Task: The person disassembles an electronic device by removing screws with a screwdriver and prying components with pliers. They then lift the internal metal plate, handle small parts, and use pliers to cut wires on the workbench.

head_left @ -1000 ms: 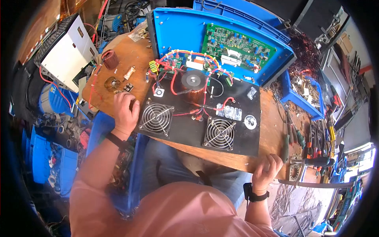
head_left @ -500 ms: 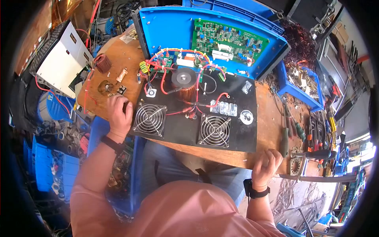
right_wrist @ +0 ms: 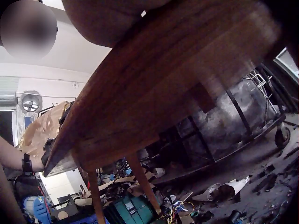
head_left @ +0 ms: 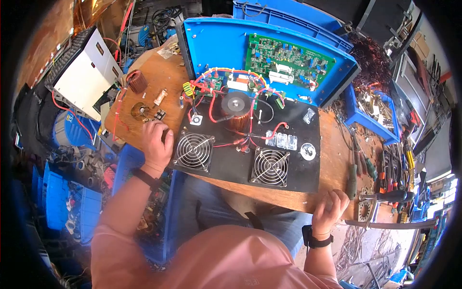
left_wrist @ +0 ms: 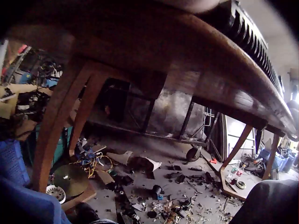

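Note:
A black panel [head_left: 231, 161] with two round fan grilles lies on the wooden table [head_left: 332, 164], a copper-wound coil [head_left: 236, 113] and red wires on it. Behind it stands a blue housing [head_left: 216, 45] carrying a green circuit board [head_left: 288, 60]. My left hand [head_left: 158, 144] rests on the table beside the panel's left end, fingers loosely bent, nothing seen in it. At the front edge, right of the panel, my right hand [head_left: 330, 209] rests with loosely curled fingers. Both wrist views show mostly the table's underside [left_wrist: 140, 42], [right_wrist: 140, 93].
Left of the panel lie a small wound coil [head_left: 137, 83] and small parts. Tools, among them a green-handled screwdriver [head_left: 352, 182], lie at the right by a blue bin [head_left: 370, 118] of metal pieces. Another blue bin [head_left: 171, 216] stands below the table's left side.
The head view has shifted slightly, moving the whole scene a little right and down from half a second ago. Both hands keep about the same places on the table.

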The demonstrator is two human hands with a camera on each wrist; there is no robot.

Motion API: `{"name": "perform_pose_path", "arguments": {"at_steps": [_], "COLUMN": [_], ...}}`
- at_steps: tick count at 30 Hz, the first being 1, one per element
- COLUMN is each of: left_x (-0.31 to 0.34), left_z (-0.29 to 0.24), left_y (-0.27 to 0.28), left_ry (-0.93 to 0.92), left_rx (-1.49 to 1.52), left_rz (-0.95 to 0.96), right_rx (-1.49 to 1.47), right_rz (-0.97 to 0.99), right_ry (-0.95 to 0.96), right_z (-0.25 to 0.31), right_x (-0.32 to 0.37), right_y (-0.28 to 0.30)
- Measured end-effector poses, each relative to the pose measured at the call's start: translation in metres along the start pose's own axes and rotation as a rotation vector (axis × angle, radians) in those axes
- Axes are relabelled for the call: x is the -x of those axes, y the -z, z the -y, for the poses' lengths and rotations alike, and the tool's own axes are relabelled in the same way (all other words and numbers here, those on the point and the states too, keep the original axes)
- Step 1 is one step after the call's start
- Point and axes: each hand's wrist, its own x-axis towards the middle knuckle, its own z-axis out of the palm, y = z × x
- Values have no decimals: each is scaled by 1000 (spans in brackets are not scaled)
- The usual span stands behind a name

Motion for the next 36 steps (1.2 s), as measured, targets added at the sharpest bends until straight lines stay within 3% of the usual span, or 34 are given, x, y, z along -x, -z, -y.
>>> {"name": "perform_pose_path", "arguments": {"at_steps": [17, 23, 26, 31, 36], "left_x": [-15, -76, -99, -115, -120], "left_z": [6, -41, -64, -95, -99], "left_y": [10, 36, 37, 37, 43], "left_ry": [88, 132, -113, -337, -495], "left_rx": [123, 278, 221, 173, 88], "left_rz": [42, 184, 253, 437, 506], "right_rx": [-46, -58, -68, -79, -76], "right_rz": [-57, -42, -60, -67, -87], "right_ry": [-1, -3, -13, -35, -34], "right_z": [-2, -4, -4, -5, -5], "right_x": [0, 2, 3, 3, 2], "right_y": [2, 2, 2, 2, 1]}}
